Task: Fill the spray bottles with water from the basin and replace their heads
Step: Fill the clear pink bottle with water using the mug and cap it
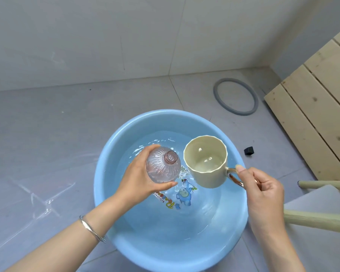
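- Bottle [163, 167]: clear pinkish ribbed spray bottle, head off, open neck tilted up toward you and toward the mug, held over the basin [110, 173].
- Your left hand [141, 177] is wrapped around the bottle body, thumb under, fingers over the far side.
- Your right hand [263, 195] grips the gold handle of the cream mug [205, 163], thumb pressed on top of the handle, other fingers curled through it.
- Mug sits just right of the bottle, nearly touching it, mouth facing up; a little water inside.
- Basin is blue, on the floor below both hands, with water in it and a cartoon print on the bottom.
- Small black cap [249, 150] lies on the floor beyond your right hand, outside the basin.
- Grey ring [235, 96] lies farther out on the floor.
- Silver bangle [91, 228] on your left wrist.
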Demonstrator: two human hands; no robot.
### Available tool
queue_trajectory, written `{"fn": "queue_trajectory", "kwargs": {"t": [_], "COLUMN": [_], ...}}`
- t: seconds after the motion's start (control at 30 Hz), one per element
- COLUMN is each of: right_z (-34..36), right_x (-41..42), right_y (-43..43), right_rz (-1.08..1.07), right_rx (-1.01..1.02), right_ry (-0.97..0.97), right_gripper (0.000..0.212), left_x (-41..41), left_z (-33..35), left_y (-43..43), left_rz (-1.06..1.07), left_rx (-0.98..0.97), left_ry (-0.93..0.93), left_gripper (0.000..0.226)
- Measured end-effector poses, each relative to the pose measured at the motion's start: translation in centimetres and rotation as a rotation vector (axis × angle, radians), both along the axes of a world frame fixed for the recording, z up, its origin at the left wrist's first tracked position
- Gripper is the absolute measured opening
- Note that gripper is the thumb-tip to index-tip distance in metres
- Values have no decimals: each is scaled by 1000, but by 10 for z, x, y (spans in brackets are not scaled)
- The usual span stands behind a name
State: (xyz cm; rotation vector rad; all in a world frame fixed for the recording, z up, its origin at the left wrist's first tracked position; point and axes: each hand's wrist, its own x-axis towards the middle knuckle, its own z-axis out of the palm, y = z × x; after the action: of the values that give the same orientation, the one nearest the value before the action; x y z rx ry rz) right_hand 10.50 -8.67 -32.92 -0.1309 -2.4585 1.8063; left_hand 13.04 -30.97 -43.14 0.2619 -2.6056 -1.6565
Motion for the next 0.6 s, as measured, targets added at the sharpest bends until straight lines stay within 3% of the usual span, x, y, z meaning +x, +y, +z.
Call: {"fn": "queue_trajectory", "kwargs": {"t": [0.3,0.6], "right_z": [16,17], "right_x": [1,-2], "right_y": [-14,-14], "right_rz": [137,151], "right_rx": [207,359], "right_ry": [68,114], "right_gripper": [57,45], "left_x": [0,0], "left_z": [-1,-2], "left_y": [1,0], "left_rz": [8,8], "left_rx": [8,12], "left_ry": [-10,-14], "left_gripper": [94,93]}}
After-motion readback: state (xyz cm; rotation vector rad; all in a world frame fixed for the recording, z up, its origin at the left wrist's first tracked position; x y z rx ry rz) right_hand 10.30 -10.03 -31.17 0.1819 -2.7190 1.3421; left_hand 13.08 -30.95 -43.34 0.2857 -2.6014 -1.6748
